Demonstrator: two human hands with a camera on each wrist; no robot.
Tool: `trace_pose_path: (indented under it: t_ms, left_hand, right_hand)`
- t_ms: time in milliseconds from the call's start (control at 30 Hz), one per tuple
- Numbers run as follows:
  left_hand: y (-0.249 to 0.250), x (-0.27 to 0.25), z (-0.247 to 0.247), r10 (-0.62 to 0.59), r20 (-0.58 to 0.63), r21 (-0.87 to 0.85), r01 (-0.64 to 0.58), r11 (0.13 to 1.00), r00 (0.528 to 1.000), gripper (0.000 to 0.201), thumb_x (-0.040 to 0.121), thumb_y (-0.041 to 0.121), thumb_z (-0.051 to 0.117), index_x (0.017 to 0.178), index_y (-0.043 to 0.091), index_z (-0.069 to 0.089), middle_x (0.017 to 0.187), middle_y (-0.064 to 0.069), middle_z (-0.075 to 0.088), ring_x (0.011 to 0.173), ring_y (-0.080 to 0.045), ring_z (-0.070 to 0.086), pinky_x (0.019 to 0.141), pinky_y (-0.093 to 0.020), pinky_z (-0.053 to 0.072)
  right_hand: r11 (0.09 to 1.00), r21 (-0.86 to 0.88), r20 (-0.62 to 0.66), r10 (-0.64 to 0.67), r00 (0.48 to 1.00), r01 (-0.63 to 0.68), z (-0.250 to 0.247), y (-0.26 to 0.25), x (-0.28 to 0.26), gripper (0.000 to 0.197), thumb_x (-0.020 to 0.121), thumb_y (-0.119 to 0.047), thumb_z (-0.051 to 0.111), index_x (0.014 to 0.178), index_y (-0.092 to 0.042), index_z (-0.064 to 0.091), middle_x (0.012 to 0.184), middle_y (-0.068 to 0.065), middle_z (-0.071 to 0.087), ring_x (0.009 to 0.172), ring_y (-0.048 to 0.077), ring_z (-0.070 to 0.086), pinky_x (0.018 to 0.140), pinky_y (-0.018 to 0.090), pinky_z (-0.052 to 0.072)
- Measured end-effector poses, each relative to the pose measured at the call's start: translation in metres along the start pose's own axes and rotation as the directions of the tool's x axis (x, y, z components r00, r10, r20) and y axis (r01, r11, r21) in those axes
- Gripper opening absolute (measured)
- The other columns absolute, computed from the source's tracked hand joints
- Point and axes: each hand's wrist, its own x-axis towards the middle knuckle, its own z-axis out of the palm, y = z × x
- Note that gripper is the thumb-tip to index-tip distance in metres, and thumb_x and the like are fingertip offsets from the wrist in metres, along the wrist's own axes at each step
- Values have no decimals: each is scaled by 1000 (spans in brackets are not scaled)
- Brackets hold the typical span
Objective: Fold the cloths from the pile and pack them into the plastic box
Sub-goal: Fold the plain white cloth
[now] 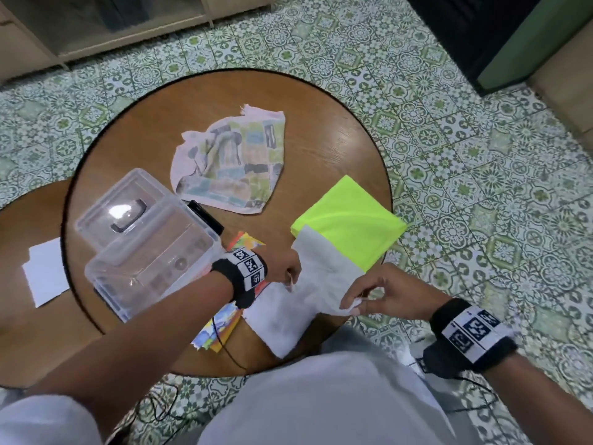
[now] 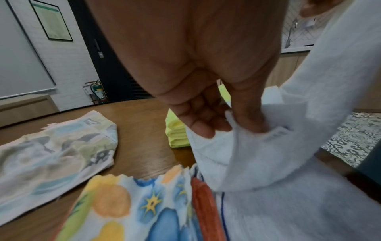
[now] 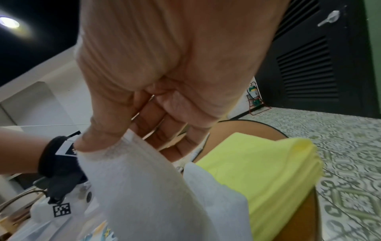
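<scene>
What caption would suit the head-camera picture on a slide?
Both hands, left hand and right hand, pinch a white cloth beside a clear plastic box on a round wooden table.

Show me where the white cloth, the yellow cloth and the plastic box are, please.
white cloth [image 1: 282, 313]: head view, flat middle part on the table.
yellow cloth [image 1: 349, 220]: head view, centre of its folded top face.
plastic box [image 1: 154, 252]: head view, clear side wall.
</scene>
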Motion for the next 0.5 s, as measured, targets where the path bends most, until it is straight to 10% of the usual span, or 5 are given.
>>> trace_pose_path:
  t_ms: [200,500]
  left_hand:
    - [20,32,-9,225,-155,322,-167,932,962,23,93,10,56,107,19,72,123,-4,59,110,-29,53,81,-40,46]
    - [43,76,5,388,69,595,-351,723,919,23,83,6,59,100,13,72,125,-1,59,112,-29,51,79,-38,44]
  right_hand:
    - [1000,25,-66,11,998,-9,15,26,-3,13,80,-22,79,93,-24,79,89,-3,76,88,21,70,84,45,53]
    - [992,123,-247,36,968,-5,17,48,-18,11,80,-19,79,90,-22,79,85,-4,76,79,21,69,75,38,54]
